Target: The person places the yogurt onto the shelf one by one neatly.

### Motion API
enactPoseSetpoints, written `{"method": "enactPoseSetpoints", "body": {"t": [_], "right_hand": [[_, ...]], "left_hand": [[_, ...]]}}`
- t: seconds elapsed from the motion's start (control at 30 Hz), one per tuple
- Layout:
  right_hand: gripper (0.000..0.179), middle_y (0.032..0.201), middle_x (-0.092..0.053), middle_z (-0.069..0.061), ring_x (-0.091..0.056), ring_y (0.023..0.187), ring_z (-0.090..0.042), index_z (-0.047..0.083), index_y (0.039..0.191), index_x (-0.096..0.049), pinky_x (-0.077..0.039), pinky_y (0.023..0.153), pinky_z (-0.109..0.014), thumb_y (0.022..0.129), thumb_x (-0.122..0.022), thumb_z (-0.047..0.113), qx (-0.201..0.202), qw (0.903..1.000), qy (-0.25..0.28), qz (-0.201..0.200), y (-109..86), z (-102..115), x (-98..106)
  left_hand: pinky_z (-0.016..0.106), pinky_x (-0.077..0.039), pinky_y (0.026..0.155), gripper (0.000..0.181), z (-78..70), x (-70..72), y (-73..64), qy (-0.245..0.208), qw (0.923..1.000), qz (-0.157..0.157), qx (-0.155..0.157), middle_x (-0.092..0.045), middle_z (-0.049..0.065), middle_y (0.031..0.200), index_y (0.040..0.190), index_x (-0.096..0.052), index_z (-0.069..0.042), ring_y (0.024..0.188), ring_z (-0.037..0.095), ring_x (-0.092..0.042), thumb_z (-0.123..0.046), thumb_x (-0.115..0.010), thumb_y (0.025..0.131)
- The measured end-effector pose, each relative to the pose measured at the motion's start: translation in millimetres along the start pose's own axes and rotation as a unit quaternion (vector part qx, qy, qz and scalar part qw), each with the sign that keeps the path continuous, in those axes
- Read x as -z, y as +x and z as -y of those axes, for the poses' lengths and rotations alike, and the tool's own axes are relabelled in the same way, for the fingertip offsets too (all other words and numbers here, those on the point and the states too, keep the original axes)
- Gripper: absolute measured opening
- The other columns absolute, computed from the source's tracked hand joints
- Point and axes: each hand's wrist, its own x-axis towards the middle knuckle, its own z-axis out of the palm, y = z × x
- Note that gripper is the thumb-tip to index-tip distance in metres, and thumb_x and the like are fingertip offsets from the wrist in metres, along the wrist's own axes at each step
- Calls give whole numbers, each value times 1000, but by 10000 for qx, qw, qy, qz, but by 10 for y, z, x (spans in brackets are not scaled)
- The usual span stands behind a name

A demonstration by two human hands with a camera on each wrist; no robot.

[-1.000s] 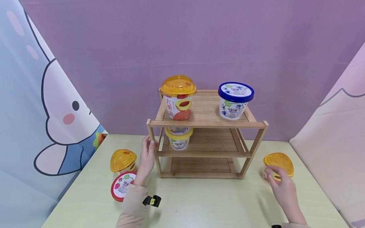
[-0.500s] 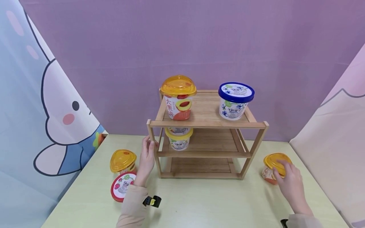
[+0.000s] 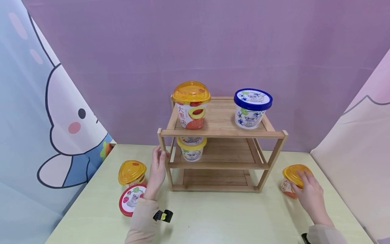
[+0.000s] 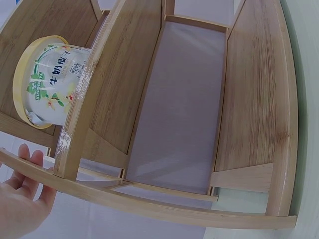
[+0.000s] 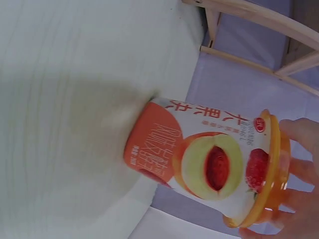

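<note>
My right hand point(image 3: 311, 198) has its fingers and thumb around the orange domed lid of a yogurt cup point(image 3: 287, 188) at the right of the table. In the right wrist view this yogurt cup point(image 5: 212, 157) shows a cut peach and red lettering, its base at the table surface. My left hand point(image 3: 157, 171) holds the left front post of a wooden three-tier rack point(image 3: 219, 134); its fingers point(image 4: 36, 158) reach round the post in the left wrist view. A yellow-lidded cup point(image 3: 192, 151) sits on the middle tier, close to that hand.
On the top tier stand an orange-lidded cup point(image 3: 192, 113) at left and a blue-lidded tub point(image 3: 251, 113) at right. Left of the rack, an orange-lidded cup point(image 3: 131, 172) and a red-lidded tub point(image 3: 132, 200) rest on the table point(image 3: 219, 217), beside my left forearm.
My right hand has shifted from the near left side of the cup to the right part of its lid. The cup has turned, showing its lettering. My left hand stays on the post.
</note>
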Motion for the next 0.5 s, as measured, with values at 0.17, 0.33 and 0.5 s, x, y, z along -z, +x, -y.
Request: {"method": "enactPoseSetpoints", "body": {"t": [0.17,0.33,0.5], "right_hand": [[42,114,-40,-38,-38,99,-55,-9,105,-54,-27,76,-64,67,-68,-3,134,9999,71,12,-11,-51,-26],[43,112,-42,-39,-38,98,-56,-9,103,-55,-28,79,-64,63,-69,-8,334,9990,287,-55,10,-93,-33],[43,112,-42,-38,-38,96,-57,-9,102,-57,-27,81,-64,61,-69,-12,452,9969,638,-12,24,-159,-30]], "left_hand": [[34,-39,79,29,5,-7,-2,92,9999,-46,-79,-50,22,90,122,-32,2,85,29,-48,-12,-31,97],[37,-38,79,29,6,-7,-1,0,10000,-47,-26,-48,25,91,123,-32,1,87,32,-47,-12,-31,97],[40,-38,80,30,-24,-6,-3,-67,9999,-1,91,-46,29,92,124,-32,2,86,33,-46,-9,-31,97]]}}
